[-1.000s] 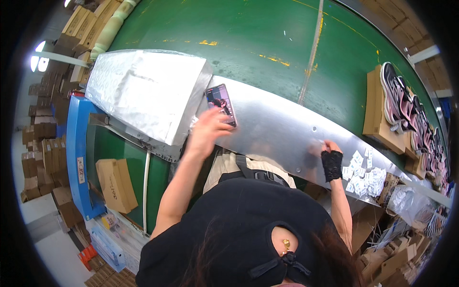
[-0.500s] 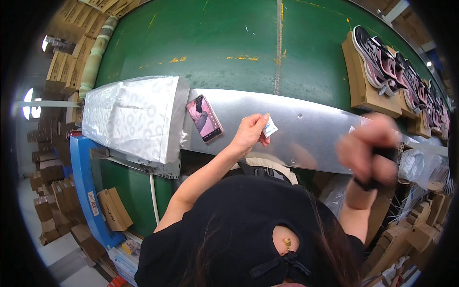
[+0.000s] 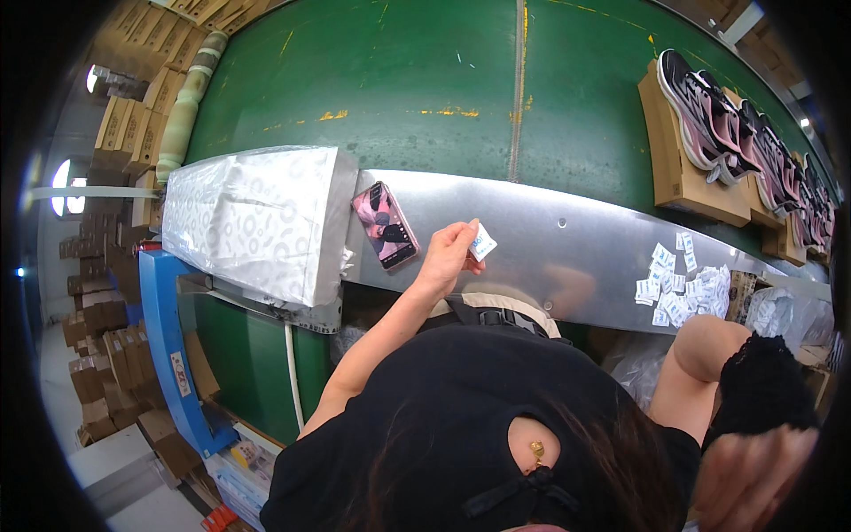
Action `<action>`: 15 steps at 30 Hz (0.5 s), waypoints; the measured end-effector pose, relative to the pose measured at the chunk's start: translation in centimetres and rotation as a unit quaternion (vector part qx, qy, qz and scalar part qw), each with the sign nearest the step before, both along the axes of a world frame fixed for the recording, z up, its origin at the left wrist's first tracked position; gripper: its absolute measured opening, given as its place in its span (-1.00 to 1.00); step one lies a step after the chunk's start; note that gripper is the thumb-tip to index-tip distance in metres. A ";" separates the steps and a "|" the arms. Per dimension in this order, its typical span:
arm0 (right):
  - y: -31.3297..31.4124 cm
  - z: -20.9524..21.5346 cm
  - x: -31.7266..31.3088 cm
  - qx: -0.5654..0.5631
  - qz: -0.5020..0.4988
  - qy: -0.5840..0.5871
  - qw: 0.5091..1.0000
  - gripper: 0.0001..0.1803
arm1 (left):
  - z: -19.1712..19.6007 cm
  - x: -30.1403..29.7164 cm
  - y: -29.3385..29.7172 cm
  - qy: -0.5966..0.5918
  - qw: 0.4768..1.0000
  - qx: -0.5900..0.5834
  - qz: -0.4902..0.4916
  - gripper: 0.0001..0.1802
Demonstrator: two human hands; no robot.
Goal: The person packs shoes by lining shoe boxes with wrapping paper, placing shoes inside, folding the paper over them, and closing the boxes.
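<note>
My left hand [image 3: 449, 255] is closed above the metal ledge, pinching a small white sachet [image 3: 482, 244] with blue print between thumb and fingers. At the lower right, my right hand [image 3: 753, 470] is bent back close to my shoulder, its fingers smeared by motion. A black lacy cuff [image 3: 769, 383] covers that wrist and forearm. Many similar white sachets [image 3: 678, 293] lie in a loose pile on the right part of the ledge. A phone [image 3: 386, 226] with a lit pinkish screen rests just left of my left hand.
The metal ledge [image 3: 523, 208] runs along the green belt [image 3: 417, 80]. A stack of patterned paper [image 3: 253, 222] in clear plastic sits left. Black-and-pink shoes [image 3: 709, 120] stand on brown boxes [image 3: 687, 182] at the far right. A blue frame post [image 3: 173, 355] stands at the left.
My right hand has swung from over the ledge down and back toward my shoulder, uncovering the sachet pile. My left hand has shifted slightly left, still pinching its sachet.
</note>
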State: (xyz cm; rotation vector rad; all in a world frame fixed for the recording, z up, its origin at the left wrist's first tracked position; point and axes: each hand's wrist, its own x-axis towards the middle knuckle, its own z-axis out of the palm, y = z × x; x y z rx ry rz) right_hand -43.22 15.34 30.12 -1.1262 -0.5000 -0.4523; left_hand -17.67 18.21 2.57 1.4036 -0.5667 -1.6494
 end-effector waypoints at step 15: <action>-13.3 -20.8 -10.2 -0.494 -0.606 0.531 0.325 -0.52 | -1.6 0.9 -0.8 -0.032 0.999 0.011 0.016 -0.72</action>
